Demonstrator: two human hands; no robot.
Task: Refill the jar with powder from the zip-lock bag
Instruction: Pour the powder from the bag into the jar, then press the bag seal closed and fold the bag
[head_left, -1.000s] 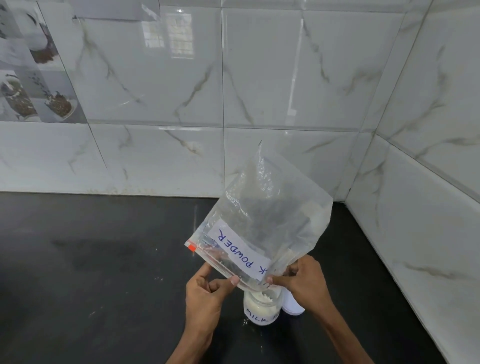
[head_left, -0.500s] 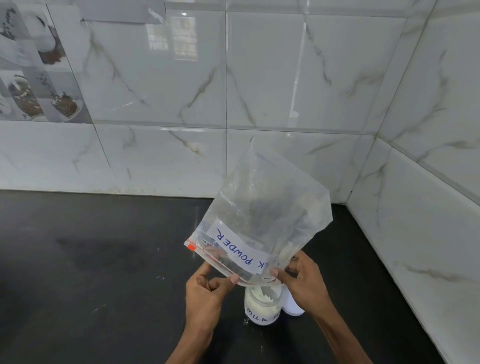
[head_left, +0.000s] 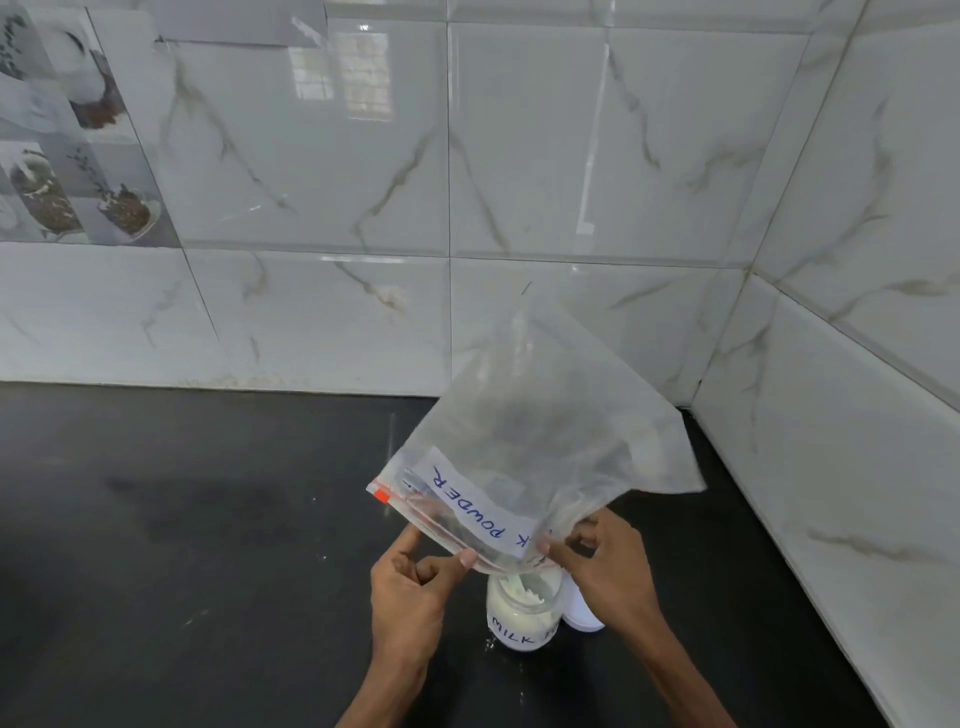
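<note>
Powder (head_left: 521, 586) is dropping in a thin white stream from the upturned zip-lock bag (head_left: 540, 447) straight into the open jar (head_left: 524, 613) below. Both hands are up on the bag's mouth, which is turned downward with the rest of the bag rising up and away toward the back wall (head_left: 467, 182). Left hand (head_left: 415, 587) pinches the zip edge between thumb and forefinger, the other fingers curled in loosely. Right hand (head_left: 602, 566) grips the opposite side of the opening, fingers closed on the plastic, and that hand sits in front of part of the jar's right shoulder. A white label (head_left: 467, 504) on the bag reads upside down, "POWDER" clear, the word before it hidden under the fingers. A red tab (head_left: 382, 496) marks the zip's left end.

The jar stands upright on the black countertop (head_left: 182, 545), toward the front edge and nearer the right-hand wall (head_left: 857, 415) than the left side, already largely filled with white powder. Lettering on it shows "MILK", the rest out of sight. Just beside it on the right, partly behind the right wrist, lies a white lid (head_left: 584, 613). A few pale specks (head_left: 488, 644) dot the counter at the jar's base. Far left on the back wall, picture tiles (head_left: 67, 156) show bowls of food.
</note>
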